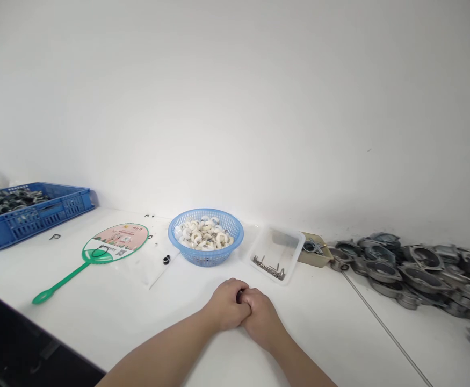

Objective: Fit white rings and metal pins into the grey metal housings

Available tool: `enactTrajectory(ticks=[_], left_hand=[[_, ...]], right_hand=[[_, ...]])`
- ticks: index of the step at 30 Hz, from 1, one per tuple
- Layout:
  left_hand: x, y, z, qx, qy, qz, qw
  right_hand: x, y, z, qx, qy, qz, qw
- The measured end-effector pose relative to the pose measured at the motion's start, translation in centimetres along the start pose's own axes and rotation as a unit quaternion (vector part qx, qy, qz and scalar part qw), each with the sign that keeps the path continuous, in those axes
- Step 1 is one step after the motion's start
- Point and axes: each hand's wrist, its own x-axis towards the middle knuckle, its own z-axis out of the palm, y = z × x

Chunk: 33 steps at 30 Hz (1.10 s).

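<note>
My left hand [224,305] and my right hand [261,318] are pressed together on the white table [98,317], fingers closed over each other. A small dark part [240,295] shows between them, mostly hidden by my fingers. Directly ahead, a blue plastic basket [206,259] holds a heap of white curved pieces [204,235]. To its right, a transparent plastic tub [277,252] holds several thin metal hex keys [269,267]. Neither hand touches the basket or tub.
A small black ring [166,260] lies on a plastic bag left of the basket, beyond it a green hand fan [109,247]. A blue crate [37,217] of dark parts stands far left. Grey metal castings [407,271] are heaped right.
</note>
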Motion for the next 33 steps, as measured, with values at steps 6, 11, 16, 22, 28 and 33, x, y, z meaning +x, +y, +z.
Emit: enactTrajectory(ticks=[6,11,16,22,28,33], left_hand=[[0.08,-0.09,0.16,-0.024,0.006,-0.005,1.000],[0.20,0.02,0.10,-0.039,0.008,-0.014,0.999],[0.21,0.06,0.02,-0.043,0.009,-0.017,0.999],[0.19,-0.11,0.09,-0.035,0.008,-0.009,0.999],[-0.02,-0.01,0.05,-0.015,0.012,0.024,1.000],[0.06,0.05,0.13,-0.024,0.013,0.029,0.999]], right_hand=[[-0.03,0.18,0.12,0.030,0.003,0.014,0.999],[-0.15,0.26,0.23,0.044,-0.002,0.017,0.999],[-0.10,0.31,0.31,0.047,0.000,0.014,0.999],[-0.16,0.08,0.17,0.050,-0.001,0.011,0.999],[-0.15,-0.28,-0.09,0.043,0.000,0.019,0.999],[-0.27,-0.35,0.05,0.055,0.013,0.026,0.998]])
